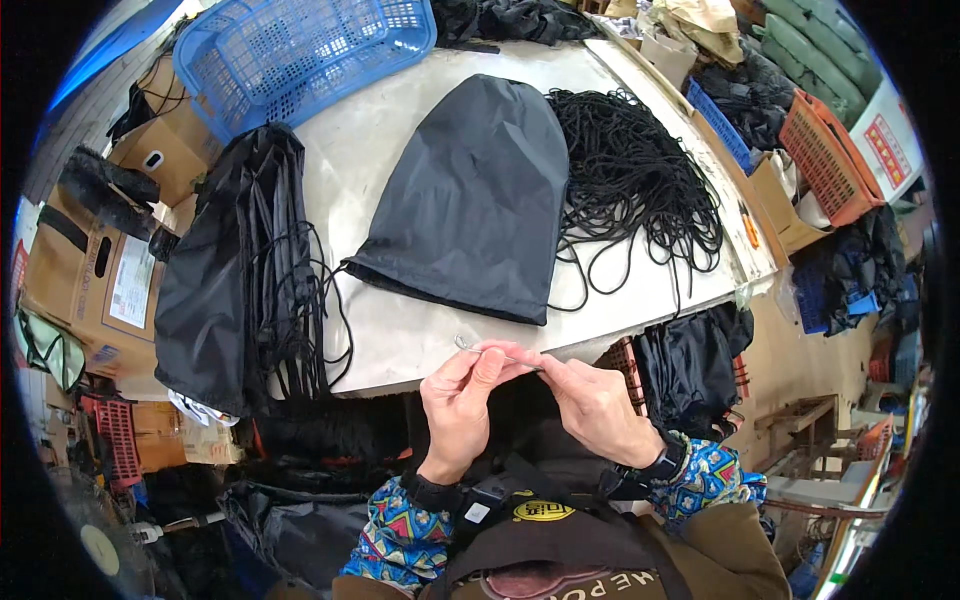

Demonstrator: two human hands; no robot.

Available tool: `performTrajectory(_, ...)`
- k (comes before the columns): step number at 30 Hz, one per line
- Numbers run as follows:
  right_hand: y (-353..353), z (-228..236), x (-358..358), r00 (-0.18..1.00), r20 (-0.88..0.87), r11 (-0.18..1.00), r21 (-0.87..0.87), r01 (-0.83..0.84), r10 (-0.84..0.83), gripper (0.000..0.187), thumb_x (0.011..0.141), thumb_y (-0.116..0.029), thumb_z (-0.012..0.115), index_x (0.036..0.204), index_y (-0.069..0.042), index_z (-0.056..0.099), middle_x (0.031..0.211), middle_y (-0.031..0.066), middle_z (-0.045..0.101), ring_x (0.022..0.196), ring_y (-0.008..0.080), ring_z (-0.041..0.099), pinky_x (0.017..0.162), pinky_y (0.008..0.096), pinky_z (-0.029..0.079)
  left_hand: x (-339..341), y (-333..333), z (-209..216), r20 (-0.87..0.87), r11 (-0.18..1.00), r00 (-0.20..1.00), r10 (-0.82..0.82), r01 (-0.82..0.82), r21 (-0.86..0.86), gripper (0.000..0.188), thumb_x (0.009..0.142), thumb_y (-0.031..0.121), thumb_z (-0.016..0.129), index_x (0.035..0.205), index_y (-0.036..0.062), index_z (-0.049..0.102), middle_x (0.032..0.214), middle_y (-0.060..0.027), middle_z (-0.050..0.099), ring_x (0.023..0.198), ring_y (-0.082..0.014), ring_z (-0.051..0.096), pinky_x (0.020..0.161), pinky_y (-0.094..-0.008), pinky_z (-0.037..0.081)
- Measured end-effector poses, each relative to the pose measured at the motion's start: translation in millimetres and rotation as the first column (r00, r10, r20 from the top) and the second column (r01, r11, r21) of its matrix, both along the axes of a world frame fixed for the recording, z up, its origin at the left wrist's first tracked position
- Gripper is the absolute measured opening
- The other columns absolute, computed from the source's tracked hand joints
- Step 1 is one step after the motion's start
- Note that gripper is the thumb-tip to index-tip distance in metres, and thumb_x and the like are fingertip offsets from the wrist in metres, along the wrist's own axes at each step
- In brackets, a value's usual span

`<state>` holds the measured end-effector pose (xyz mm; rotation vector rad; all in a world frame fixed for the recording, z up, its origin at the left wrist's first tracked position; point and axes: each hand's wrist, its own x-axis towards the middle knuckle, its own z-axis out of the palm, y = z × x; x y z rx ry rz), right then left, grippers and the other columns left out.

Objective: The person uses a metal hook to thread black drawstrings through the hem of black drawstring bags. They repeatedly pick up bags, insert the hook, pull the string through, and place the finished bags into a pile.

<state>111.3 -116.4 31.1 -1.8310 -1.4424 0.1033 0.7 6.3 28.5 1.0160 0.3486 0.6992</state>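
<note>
My left hand (462, 398) and right hand (592, 402) pinched a thin metal threader (492, 352) between fingertips; beyond them one bag (472, 200) lay uncorded, finished bags (240, 270) piled left, cords (632, 180) waiting right.

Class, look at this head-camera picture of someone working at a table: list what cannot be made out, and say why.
1. Head view: the thin metal tool pinched by the left hand and right hand is too small to identify; fingers cover most of it.
2. Whether a cord runs through it: too small.
3. The black bag mouth: its own fabric hides it.
4. The blue basket: top edge cuts it off.
5. The cord heap: strands tangle, no ends traceable.
</note>
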Motion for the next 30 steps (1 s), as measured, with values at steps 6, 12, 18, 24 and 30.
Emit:
performTrajectory(6, -6, -1, -3, 0.999, 0.012, 0.998, 0.048, -0.049, 0.049, 0.036, 0.077, 0.004, 0.062, 0.113, 0.002, 0.056, 0.066, 0.0100, 0.052, 0.054, 0.0246, 0.055, 0.048, 0.0344, 0.046, -3, 1, 2, -0.001, 0.995, 0.998, -0.059, 0.059, -0.084, 0.022, 0.094, 0.014, 0.053, 0.096, -0.0068, 0.060, 0.089, -0.0176, 0.066, 0.085, -0.0275, 0.067, 0.080, -0.0385, 0.055)
performTrajectory(12, -13, -2, -4, 0.994, 0.036, 0.994, 0.045, -0.104, 0.102, 0.034, 0.079, 0.002, 0.061, 0.113, 0.003, 0.056, 0.067, 0.0105, 0.052, 0.053, 0.0253, 0.054, 0.047, 0.0345, 0.045, -5, 4, -5, 0.036, 0.977, 0.992, -0.123, 0.127, -0.169, 0.023, 0.093, 0.014, 0.055, 0.098, -0.0079, 0.061, 0.092, -0.0159, 0.066, 0.087, -0.0245, 0.066, 0.081, -0.0381, 0.055)
performTrajectory(18, -15, -20, 8, 0.994, -0.076, 0.993, 0.088, 0.079, -0.072, 0.023, 0.083, 0.000, 0.059, 0.105, 0.004, 0.058, 0.078, 0.0170, 0.060, 0.068, 0.0326, 0.061, 0.057, 0.0364, 0.051, 14, 10, -2, -0.223, 0.926, 0.963, -0.154, 0.219, 0.306, 0.038, 0.095, 0.023, 0.053, 0.123, -0.0019, 0.053, 0.119, -0.0143, 0.059, 0.112, -0.0305, 0.056, 0.094, -0.0463, 0.044)
performTrajectory(24, -43, -26, 47, 0.957, 0.005, 0.957, -0.026, 0.290, -0.290, 0.018, 0.084, -0.008, 0.061, 0.098, 0.002, 0.060, 0.088, 0.0211, 0.064, 0.078, 0.0351, 0.064, 0.065, 0.0383, 0.052, 31, 47, -39, -0.495, 0.052, 0.670, 0.553, 0.566, 0.823, 0.044, 0.094, 0.042, 0.043, 0.121, 0.0093, 0.056, 0.131, -0.0159, 0.050, 0.125, -0.0427, 0.040, 0.100, -0.0637, 0.026)
performTrajectory(30, -90, -36, 126, 0.749, 0.078, 0.684, -0.352, 0.639, -0.658, 0.023, 0.087, -0.020, 0.059, 0.087, 0.003, 0.061, 0.078, 0.0244, 0.063, 0.073, 0.0335, 0.064, 0.061, 0.0378, 0.050, 34, 70, -8, -0.444, 0.344, 0.753, 0.486, 0.303, 0.889, 0.027, 0.092, 0.026, 0.052, 0.094, 0.0030, 0.066, 0.107, -0.0159, 0.062, 0.107, -0.0343, 0.055, 0.091, -0.0475, 0.041)
